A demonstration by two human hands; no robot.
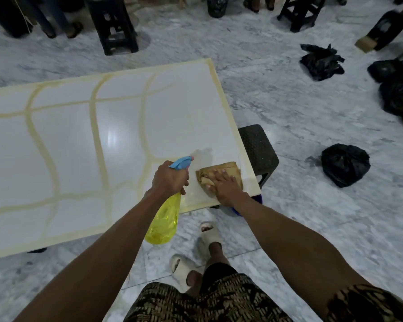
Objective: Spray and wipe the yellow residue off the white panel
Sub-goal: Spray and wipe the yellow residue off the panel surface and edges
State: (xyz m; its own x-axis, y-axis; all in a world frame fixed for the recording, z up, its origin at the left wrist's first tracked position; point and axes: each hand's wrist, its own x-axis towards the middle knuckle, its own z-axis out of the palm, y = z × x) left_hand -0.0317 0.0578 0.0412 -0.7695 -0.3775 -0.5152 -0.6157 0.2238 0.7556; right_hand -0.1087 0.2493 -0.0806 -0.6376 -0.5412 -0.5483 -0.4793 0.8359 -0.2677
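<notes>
The panel fills the frame's left half, cut off at the left edge, yellow lines crossing it. Our left hand grips the bottle, hiding its neck; our right hand presses flat on the cloth at the panel's lower-right corner. A stool peeks out beneath; open floor lies right.

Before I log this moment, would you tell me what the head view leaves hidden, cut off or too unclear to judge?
- White panel with yellow residue lines: its left end runs off the frame edge.
- Tan cloth: partly covered by the right hand, so the panel surface beneath is hidden.
- Yellow spray bottle with blue nozzle: the trigger is hidden inside the left hand.
- Black plastic stool: mostly hidden under the panel corner.
</notes>
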